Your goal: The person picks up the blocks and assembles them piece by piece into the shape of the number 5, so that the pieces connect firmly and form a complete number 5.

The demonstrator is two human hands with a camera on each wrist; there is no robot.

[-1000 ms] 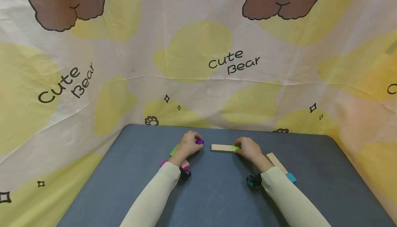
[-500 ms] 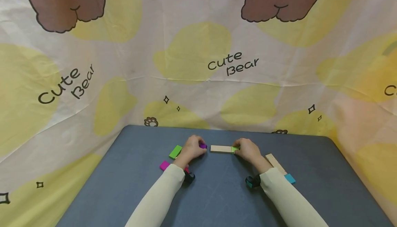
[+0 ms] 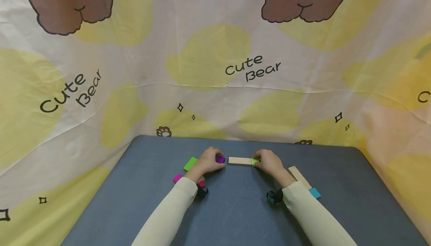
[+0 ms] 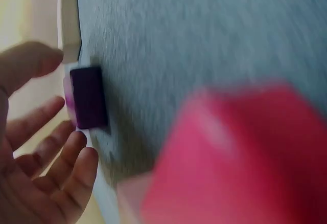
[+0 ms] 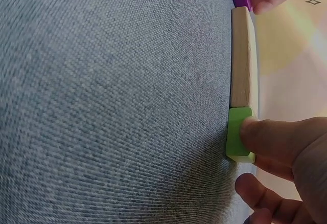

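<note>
A purple block [image 4: 89, 98] lies on the table at the left end of a plain wooden plank [image 3: 240, 161]. Around this block my left hand [image 3: 208, 160] is spread, thumb and fingertips standing off its sides in the left wrist view. At the plank's other end sits a green block [image 5: 239, 134], flush against the wood. My right hand [image 3: 269, 162] pinches that block, its thumb on the near face and a finger behind; the other fingers hang loosely curled.
Beside the left forearm lie a second green block [image 3: 190, 163], a magenta block [image 3: 177, 178] and a red block [image 4: 230, 157], partly covered by the arm. Right of the right wrist, another wooden plank [image 3: 300, 177] meets a blue block [image 3: 314, 193]. A printed cloth [image 3: 202, 62] hangs behind the table.
My left hand has moved right with the purple block, up to the plank's left end, and its fingers have now come off it. The right hand stays at the green block.
</note>
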